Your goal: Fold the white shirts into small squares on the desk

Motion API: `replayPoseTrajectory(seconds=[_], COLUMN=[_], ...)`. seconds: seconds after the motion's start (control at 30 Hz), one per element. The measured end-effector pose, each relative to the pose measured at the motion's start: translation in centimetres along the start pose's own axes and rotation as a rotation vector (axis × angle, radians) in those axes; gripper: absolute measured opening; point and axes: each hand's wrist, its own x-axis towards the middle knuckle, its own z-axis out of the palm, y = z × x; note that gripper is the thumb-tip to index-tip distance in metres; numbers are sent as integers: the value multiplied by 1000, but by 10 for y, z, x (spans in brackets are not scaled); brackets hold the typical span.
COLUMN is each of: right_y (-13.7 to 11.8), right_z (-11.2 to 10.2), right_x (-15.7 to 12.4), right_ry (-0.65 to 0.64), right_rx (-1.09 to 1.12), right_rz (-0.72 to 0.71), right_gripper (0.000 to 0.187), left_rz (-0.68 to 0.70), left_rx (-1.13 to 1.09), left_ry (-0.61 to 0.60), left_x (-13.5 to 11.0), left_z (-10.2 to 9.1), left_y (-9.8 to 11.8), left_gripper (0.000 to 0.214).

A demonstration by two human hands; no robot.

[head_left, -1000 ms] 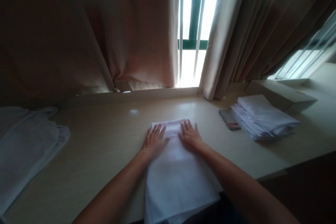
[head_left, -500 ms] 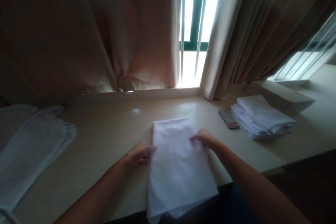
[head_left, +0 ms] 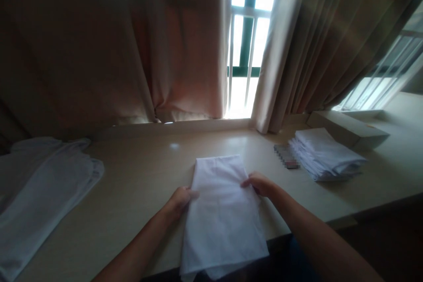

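Note:
A white cloth (head_left: 223,216), folded into a long rectangle, lies on the pale table (head_left: 139,158) in front of me. Its near end hangs over the table's front edge. My left hand (head_left: 181,197) is closed on the cloth's left edge, thumb on top and fingers hidden underneath. On the opposite edge, my right hand (head_left: 261,183) pinches the fabric, its thumb and fingertip pressed on the upper face. Faint creases run across the cloth between both hands.
To the right sits a stack of folded white cloths (head_left: 330,152), beside a small pixelated flat object (head_left: 286,156). Behind it is a long pale box (head_left: 350,128). Loose white fabric (head_left: 49,185) lies at the left. Curtains (head_left: 191,61) hang along the back.
The view has tilted up slightly, so everything sits lower in the picture. My left hand's fingers have slid under the cloth's edge. My right hand keeps its grip.

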Motion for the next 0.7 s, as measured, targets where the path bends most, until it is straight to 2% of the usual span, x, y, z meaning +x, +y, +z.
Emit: replayPoseTrajectory(seconds=[0.1,0.17,0.23,0.27,0.33,0.4,0.5,0.57,0.7], right_y=[-8,-20,-35,-44,-63,-83,-111,-127,-149], right_z=[-2,-8,-14,-17,-17,-9,12,28,49], right_x=[10,19,28,33,45,58,80,92,108], right_ry=[67,124,202,247,313,315,225,164,66], right_rx=[-109,-215,-326,-380,-481,-573,-687,-742,-786], right_rz=[-9,-26,-75,-116,-213,-304,-363,-352,-297], right_gripper=[22,25,33,38,46,52,63,66,40], left_rz=[55,104,226,336,604,804,833,809,804], left_rx=[108,175,266,352,599,847,1009,1038,1027], left_ry=[192,326,446,474,431,303,143,60,21], left_x=[10,11,6,2,-8,-17,-22,-22,-20], left_z=[0,1,7,12,28,47,70,76,75], left_y=[3,5,7,7,5,0,-12,-22,-37], left_gripper=[28,36,45,46,43,48,67,69,69])
